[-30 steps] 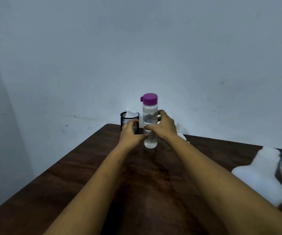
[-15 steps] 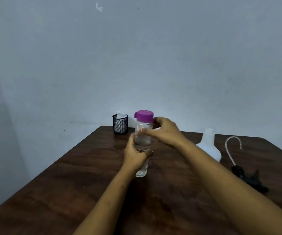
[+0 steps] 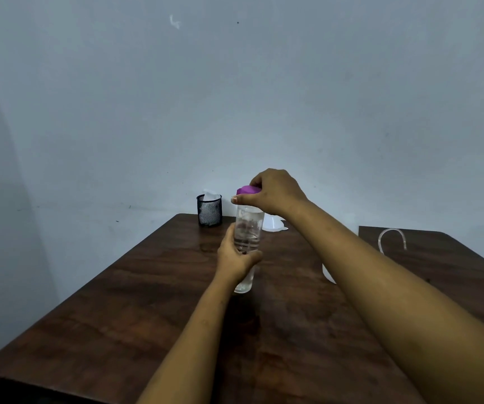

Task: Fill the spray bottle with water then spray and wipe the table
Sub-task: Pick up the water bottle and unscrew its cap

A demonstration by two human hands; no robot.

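A clear water bottle [image 3: 248, 228] with a purple cap [image 3: 246, 189] stands upright near the middle of the dark wooden table [image 3: 124, 310]. My left hand [image 3: 236, 256] grips its body low down. My right hand [image 3: 273, 192] curls over the purple cap from above. The white spray bottle [image 3: 328, 275] is almost wholly hidden behind my right forearm; only a sliver shows. Its clear dip tube [image 3: 392, 237] curves up on the right side of the table. A white funnel [image 3: 274, 224] lies behind the water bottle.
A black mesh cup [image 3: 209, 210] with white tissue in it stands at the table's far corner by the wall. A seam splits the table top on the right. The near and left edges of the table are in view.
The bottle has come nearer across the table with my left hand round it. My right hand has risen from the bottle's side onto the purple cap. The view has tilted upward.
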